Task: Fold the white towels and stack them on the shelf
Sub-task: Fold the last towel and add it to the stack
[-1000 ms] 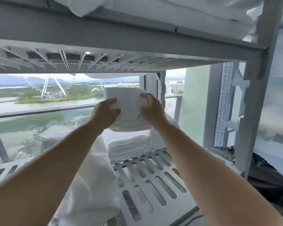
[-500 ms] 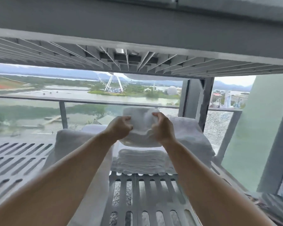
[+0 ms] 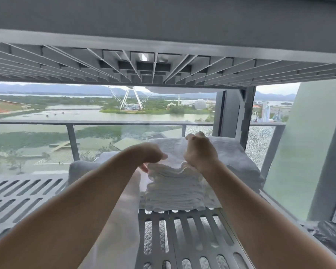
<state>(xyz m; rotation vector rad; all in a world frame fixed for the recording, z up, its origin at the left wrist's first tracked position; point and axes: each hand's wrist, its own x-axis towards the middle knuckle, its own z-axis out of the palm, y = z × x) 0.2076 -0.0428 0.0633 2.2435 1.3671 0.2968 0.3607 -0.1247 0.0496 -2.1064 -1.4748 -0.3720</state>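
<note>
A folded white towel [image 3: 174, 152] lies on top of a stack of folded white towels [image 3: 176, 191] on the slotted grey shelf [image 3: 192, 239]. My left hand [image 3: 153, 155] grips the towel's near left edge, fingers curled around it. My right hand [image 3: 200, 150] holds its right side, with the fingertips at the far edge. Both forearms reach in from below. The towel rests on the stack; its underside is hidden.
A bulky white towel pile [image 3: 239, 158] sits behind and right of the stack, and another white bundle [image 3: 97, 177] lies to the left. The upper shelf's ribbed underside [image 3: 153, 68] hangs close overhead. A grey upright post [image 3: 246, 117] stands at back right; a window is behind.
My hands have lowered the folded towel from mid-air onto the stack. The camera has moved closer and under the upper shelf.
</note>
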